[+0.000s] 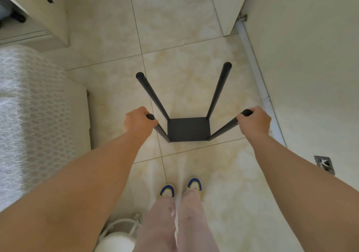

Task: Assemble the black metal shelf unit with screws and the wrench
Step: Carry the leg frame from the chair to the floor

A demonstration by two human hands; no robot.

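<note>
At the centre of the frame we see the black metal shelf unit (188, 129) standing on the tiled floor (174, 28), its flat panel low down and four posts rising toward us. Our left hand (138, 120) curls tight round the top of the near left post (159, 128), and our right hand (253, 121) wraps the near right post (223, 130) likewise. Our blue-toed shoes (168, 190) show at lower centre, well apart from the shelf.

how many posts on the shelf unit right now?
4. Far-left post and far-right post stand free; left hand grips the near-left post, right hand grips the near-right post. None seem hidden.
</note>
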